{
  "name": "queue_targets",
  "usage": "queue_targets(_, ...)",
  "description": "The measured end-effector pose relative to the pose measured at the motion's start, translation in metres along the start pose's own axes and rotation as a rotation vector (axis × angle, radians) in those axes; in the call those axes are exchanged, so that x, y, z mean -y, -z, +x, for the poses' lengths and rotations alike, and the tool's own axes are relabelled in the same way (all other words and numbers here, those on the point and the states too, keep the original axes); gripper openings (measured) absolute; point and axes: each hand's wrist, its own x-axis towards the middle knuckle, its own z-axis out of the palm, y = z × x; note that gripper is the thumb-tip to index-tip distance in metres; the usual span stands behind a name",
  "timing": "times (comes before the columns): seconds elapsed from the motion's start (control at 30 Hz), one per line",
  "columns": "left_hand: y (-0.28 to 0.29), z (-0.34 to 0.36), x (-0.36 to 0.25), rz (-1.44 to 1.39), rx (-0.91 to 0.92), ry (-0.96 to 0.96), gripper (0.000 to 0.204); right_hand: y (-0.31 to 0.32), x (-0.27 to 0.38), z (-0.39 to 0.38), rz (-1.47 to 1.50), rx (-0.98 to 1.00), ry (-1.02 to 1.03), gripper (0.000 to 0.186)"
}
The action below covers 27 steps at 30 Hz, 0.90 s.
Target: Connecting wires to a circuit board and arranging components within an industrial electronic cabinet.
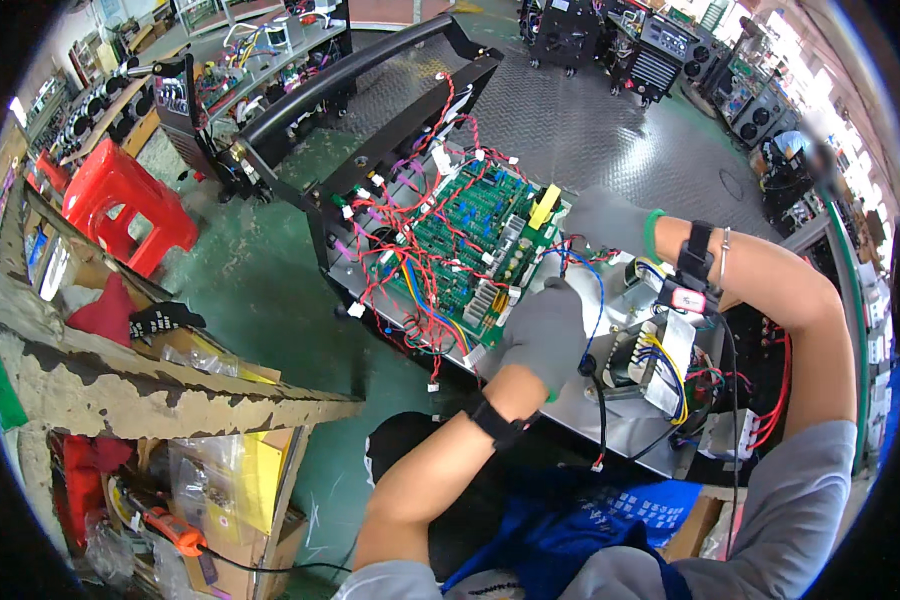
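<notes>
A green circuit board (470,215) lies in an open metal chassis, with red twisted wires (395,225) and white plugs spread over it. My left hand (545,330), in a grey glove, is closed at the board's lower right edge, beside a thin blue wire (602,295). My right hand (610,220), also gloved, curls in at the board's right edge, near a yellow part (544,207). What the fingertips of either hand hold is hidden. Right of my left hand sits a transformer (635,360) with yellow and blue leads on the metal base plate (560,425).
A long black handle bar (345,80) rises along the chassis's far left. At left stand a red plastic stool (130,205) and a worn shelf (160,385) with bags and cartons. A black cable (600,410) hangs over the plate. Black machines (645,55) stand behind.
</notes>
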Motion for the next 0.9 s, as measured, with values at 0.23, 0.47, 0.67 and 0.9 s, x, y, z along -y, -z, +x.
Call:
queue_targets(0.23,0.008,-0.010,0.006,-0.043,0.068,-0.026,0.032,0.022,0.009,-0.003,0.834,0.326,-0.450,0.021)
queue_targets(0.47,0.009,-0.012,0.005,-0.108,0.111,-0.026,0.029,0.015,0.015,-0.001,0.837,0.297,-0.595,0.026)
queue_targets(0.67,0.000,-0.008,0.009,-0.095,0.046,-0.044,0.025,0.011,0.018,0.003,0.868,0.238,-0.605,0.027)
queue_targets(0.9,-0.004,-0.005,0.013,-0.110,0.042,-0.040,0.023,0.015,0.018,0.006,0.787,0.255,-0.646,0.029)
